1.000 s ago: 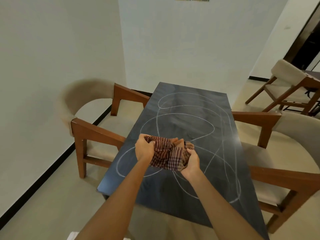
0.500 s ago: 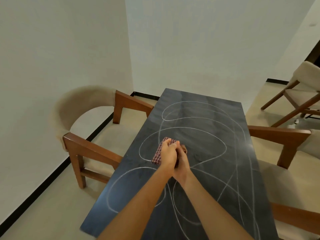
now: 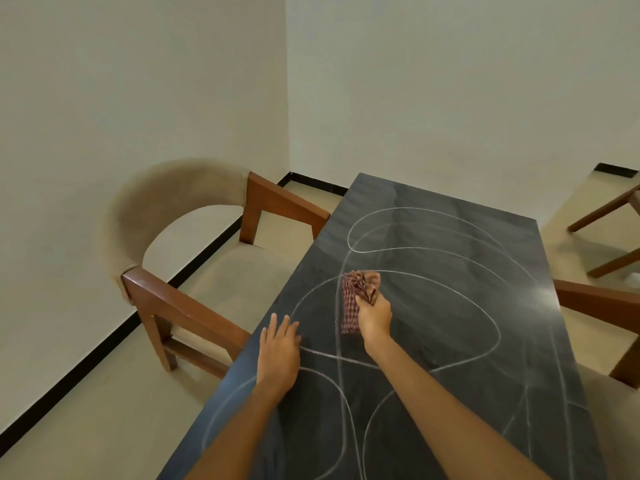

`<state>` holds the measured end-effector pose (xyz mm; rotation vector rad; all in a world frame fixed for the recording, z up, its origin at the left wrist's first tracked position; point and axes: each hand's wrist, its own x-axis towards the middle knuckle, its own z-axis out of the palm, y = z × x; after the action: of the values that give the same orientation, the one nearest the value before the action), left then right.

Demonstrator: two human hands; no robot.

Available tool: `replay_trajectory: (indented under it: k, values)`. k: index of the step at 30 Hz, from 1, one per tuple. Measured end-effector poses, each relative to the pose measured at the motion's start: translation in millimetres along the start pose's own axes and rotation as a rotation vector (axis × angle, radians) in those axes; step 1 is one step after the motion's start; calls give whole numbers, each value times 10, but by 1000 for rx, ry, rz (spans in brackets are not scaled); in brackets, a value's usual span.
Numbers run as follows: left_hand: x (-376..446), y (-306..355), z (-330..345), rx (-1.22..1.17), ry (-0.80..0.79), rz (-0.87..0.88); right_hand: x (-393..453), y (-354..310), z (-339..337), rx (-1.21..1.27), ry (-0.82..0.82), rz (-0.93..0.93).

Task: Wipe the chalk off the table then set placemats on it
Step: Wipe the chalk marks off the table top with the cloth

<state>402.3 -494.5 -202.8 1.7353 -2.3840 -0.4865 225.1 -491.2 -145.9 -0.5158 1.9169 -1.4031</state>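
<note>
A dark stone-look table (image 3: 467, 306) runs away from me, covered with looping white chalk lines (image 3: 415, 251). My right hand (image 3: 374, 315) is shut on a bunched red-and-brown checked cloth (image 3: 355, 297), which rests on the tabletop near the middle. My left hand (image 3: 278, 351) lies flat on the table near its left edge, fingers spread, holding nothing. No placemats are in view.
A wooden armchair with beige padding (image 3: 194, 258) stands close against the table's left side. Another chair's wooden arm (image 3: 595, 299) sits at the right edge, and a third chair's legs (image 3: 609, 216) show at the far right. White walls close off the left and back.
Both hands held the cloth together before. Now the left hand has let go and rests flat on the table; the right hand alone holds the cloth, further up the table. My view moved closer.
</note>
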Motion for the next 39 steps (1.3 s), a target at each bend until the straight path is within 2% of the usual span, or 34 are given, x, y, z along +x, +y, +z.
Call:
replay_trajectory:
  k: [2, 5, 8, 9, 11, 14, 16, 17, 20, 22, 29, 31, 35, 37, 39]
  values:
    - [174, -142, 62, 149, -42, 87, 153, -58, 132, -202, -29, -274]
    - [435, -254, 84, 200, -28, 161, 454, -156, 386, -471, -88, -656]
    - [670, -296, 144, 205, 15, 262, 780, -213, 724, -743, -122, -889]
    - [703, -290, 170, 202, 12, 289, 859, -182, 805, -838, -162, -927]
    - [705, -293, 268, 180, -1, 277, 977, -32, 949, -1079, -351, -903]
    - [617, -319, 378, 193, 14, 267, 1075, 216, 1065, -1377, -674, -671]
    - [596, -316, 387, 195, 31, 255, 1177, 194, 1084, -1343, -735, -592]
    - [596, -310, 383, 201, 40, 256, 1233, 160, 1076, -1305, -735, -615]
    - [606, -286, 339, 215, 46, 267, 1362, 140, 994, -1303, -700, -858]
    - [590, -278, 331, 206, 78, 266, 1398, 229, 950, -1377, -729, -943]
    - [593, -291, 347, 199, 184, 253, 1436, 366, 1250, -1373, -554, -830]
    - [584, -284, 362, 162, 190, 227, 1411, 433, 1199, -1385, -587, -928]
    - [567, -304, 395, 48, 241, 221, 1265, 583, 1016, -1301, -754, -1193]
    - [562, -304, 389, 54, 274, 233, 1295, 570, 1020, -1299, -777, -1207]
    - [557, -304, 385, 88, 283, 242, 1427, 504, 1078, -1333, -730, -1155]
